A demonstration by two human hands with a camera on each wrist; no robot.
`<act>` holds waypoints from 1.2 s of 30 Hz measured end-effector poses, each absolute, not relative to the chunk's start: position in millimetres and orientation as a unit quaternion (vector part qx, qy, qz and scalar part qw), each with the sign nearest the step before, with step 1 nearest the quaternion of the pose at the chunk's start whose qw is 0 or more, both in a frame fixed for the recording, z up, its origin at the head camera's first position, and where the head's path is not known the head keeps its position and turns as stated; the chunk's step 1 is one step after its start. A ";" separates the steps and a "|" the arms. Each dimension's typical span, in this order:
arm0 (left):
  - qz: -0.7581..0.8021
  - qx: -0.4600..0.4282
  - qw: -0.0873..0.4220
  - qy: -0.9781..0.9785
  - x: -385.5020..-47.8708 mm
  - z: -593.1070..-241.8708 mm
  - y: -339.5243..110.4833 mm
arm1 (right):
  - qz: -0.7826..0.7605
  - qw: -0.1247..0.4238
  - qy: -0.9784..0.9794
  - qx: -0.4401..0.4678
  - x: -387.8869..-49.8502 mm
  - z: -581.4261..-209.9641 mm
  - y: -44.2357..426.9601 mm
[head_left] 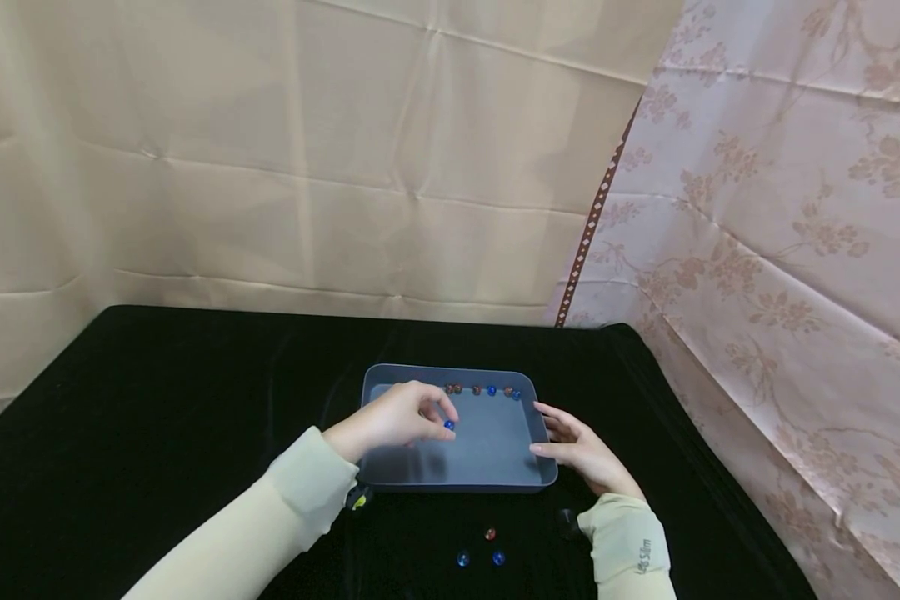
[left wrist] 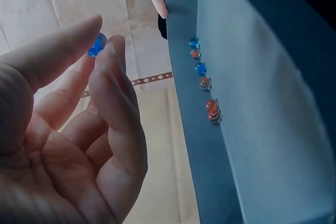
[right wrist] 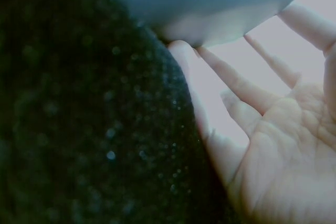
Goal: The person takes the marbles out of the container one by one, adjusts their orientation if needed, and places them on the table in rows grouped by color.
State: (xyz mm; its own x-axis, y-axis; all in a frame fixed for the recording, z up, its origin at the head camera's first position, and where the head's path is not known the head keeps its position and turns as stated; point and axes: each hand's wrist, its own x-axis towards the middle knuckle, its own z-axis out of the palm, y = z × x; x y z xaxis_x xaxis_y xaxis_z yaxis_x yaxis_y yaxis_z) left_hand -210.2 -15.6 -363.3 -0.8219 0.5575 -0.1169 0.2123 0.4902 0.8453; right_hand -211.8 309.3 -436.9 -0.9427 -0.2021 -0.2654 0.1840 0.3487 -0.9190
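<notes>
The person's left hand [head_left: 396, 417] is grasping: on my feed I see its thumb and fingertips pinching a blue marble [left wrist: 96, 45], raised above the floor of the grey-blue tray [head_left: 487, 450], close to the centre of its dial. That hand comes in from eight o'clock. At three o'clock I have the right hand [head_left: 591, 457], its fingers extended and resting against the tray's side, thumb and forefinger reaching over the rim. I read that as a steadying touch rather than a clench.

Farther out, between twelve and one o'clock inside the tray, I count six marbles by the far wall. Running clockwise, they are two red-brown marbles [head_left: 453, 388] close together, a third red-brown one [head_left: 476, 390], a blue one [head_left: 491, 390], another red-brown [head_left: 507, 391] and a last blue [head_left: 517, 395].

Outside the tray, between five and six o'clock, three more lie on the black cloth [head_left: 195, 417]: a reddish marble [head_left: 490, 533] at the top of a small triangle, with blue marbles [head_left: 462, 559] at its seven and five.

Beyond the cloth, a cream curtain [head_left: 345, 167] hangs at twelve, and pink floral fabric [head_left: 780, 208] fills my view from one to three.
</notes>
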 end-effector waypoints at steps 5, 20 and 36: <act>0.452 0.234 0.192 0.839 -205.7 -364.8 -16.2 | -0.570 0.169 0.804 -0.005 -212.0 -436.8 308.7; 0.458 0.263 0.211 0.823 -187.6 -359.3 -17.6 | -0.575 0.168 0.801 -0.013 -211.0 -436.8 309.7; 0.463 0.284 0.238 0.806 -168.3 -354.6 -18.5 | -0.575 0.170 0.800 -0.018 -209.1 -433.7 308.7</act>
